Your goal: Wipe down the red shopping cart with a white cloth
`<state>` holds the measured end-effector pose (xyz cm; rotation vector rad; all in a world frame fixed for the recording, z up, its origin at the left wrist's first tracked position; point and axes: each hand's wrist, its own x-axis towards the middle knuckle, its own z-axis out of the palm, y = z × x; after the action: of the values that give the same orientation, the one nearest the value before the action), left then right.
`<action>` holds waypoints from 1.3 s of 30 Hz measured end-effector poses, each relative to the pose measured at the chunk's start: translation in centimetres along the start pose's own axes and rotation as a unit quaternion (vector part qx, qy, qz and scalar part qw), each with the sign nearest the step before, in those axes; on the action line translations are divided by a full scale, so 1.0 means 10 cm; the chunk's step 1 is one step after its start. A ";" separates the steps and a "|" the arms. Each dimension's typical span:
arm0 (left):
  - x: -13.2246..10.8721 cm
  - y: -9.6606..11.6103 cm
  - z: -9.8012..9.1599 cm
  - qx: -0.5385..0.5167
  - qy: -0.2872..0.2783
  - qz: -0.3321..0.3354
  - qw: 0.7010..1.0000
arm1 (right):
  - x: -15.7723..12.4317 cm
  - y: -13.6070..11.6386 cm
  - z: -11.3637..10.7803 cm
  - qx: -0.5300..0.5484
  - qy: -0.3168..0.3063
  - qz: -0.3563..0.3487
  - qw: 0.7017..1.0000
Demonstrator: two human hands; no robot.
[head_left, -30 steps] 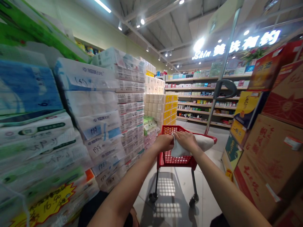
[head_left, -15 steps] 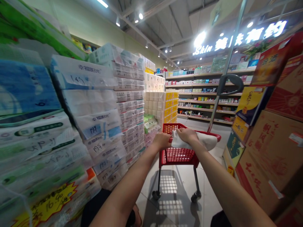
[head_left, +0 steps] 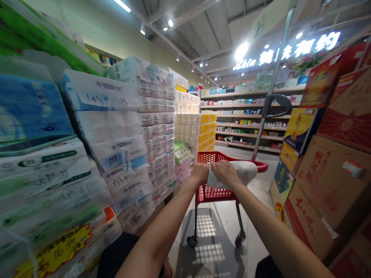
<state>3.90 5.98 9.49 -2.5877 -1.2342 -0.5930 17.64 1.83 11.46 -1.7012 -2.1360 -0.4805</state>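
A small red shopping cart (head_left: 217,195) stands in front of me, its handle (head_left: 262,166) facing me. Around the handle's left end my left hand (head_left: 200,173) is closed. My right hand (head_left: 224,172) sits close beside it, fingers closed over a white cloth (head_left: 245,172) wrapped on the bar. The cloth drapes along the handle to the right of that hand, and its left edge reaches my left hand. The handle's far right end is bare.
Stacked packs of tissue paper (head_left: 158,119) line the left. Cardboard boxes (head_left: 333,181) are piled at the right. A grey pole with a looped handle (head_left: 259,135) leans behind the cart. Shelves of small goods (head_left: 246,112) stand at the back.
My right hand has slid left along the handle until close to my left hand. The cloth has shifted left with it, baring more of the handle's right end.
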 end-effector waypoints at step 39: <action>-0.09 -0.51 -0.23 -0.189 0.061 0.080 0.977 | -0.45 1.48 -0.01 0.109 0.039 0.066 0.991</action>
<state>-1.17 7.74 11.30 -2.8624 -0.9377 -1.0221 33.04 1.16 9.90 -1.6583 -1.9292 -0.2603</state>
